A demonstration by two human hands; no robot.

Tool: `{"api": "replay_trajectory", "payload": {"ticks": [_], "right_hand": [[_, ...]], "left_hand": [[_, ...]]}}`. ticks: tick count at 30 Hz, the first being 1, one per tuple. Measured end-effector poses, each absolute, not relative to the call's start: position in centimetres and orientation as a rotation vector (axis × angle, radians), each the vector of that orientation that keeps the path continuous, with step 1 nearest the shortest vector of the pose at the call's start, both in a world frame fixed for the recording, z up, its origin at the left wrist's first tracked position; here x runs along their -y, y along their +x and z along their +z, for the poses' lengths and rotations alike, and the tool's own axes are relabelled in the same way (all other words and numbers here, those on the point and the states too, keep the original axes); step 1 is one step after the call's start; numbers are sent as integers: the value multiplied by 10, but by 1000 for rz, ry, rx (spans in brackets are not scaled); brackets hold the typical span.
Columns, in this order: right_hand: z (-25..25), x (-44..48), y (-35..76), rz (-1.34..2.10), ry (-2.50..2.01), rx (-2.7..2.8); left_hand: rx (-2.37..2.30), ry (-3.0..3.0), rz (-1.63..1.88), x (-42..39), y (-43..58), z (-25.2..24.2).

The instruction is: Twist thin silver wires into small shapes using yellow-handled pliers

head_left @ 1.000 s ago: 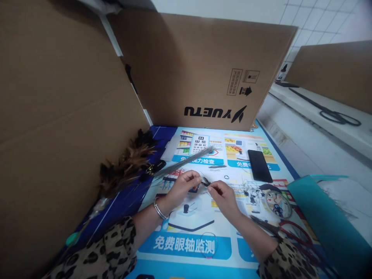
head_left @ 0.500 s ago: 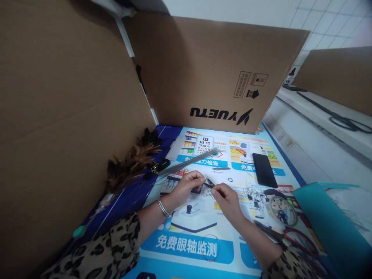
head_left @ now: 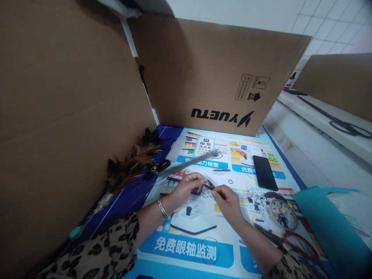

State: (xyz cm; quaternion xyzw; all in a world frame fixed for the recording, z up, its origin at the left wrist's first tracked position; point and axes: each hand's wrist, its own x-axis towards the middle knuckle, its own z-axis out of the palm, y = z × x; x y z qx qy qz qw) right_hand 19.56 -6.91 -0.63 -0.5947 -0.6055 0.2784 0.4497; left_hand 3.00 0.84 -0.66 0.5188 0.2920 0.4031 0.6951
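Note:
Near the middle of the printed table cover, my left hand pinches something too small to make out, with a bracelet on its wrist. Facing it, my right hand has thumb and finger closed on a small dark piece that reaches toward the left fingertips. A bundle of thin grey wires lies behind the hands. A small dark ring rests beyond my right hand. Nearer the front lies a thin wire loop.
Brown feathers lie at the left by a cardboard wall. To the right are a black phone, a clear round dish, red-handled pliers, loose wire bits and a teal box. Another cardboard panel stands behind.
The dark piece between my hands has tilted slightly and its tip looks more open. Both hands stay nearly in place; the camera view has shifted a little.

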Motion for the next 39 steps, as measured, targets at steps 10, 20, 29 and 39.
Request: {"api": "replay_trajectory", "payload": {"ticks": [10, 20, 29, 39], "right_hand": [[-5, 69, 195, 685, -1460, 1471], [-4, 70, 195, 680, -1454, 1484], [-4, 70, 195, 677, -1435, 1504], [-4, 69, 196, 711, -1448, 1477]], "left_hand": [[-679, 1157, 920, -9, 31, -7], [-689, 1163, 896, -10, 31, -7], [-668, 1098, 941, -10, 31, -7], [-604, 1111, 841, -10, 29, -11]]}}
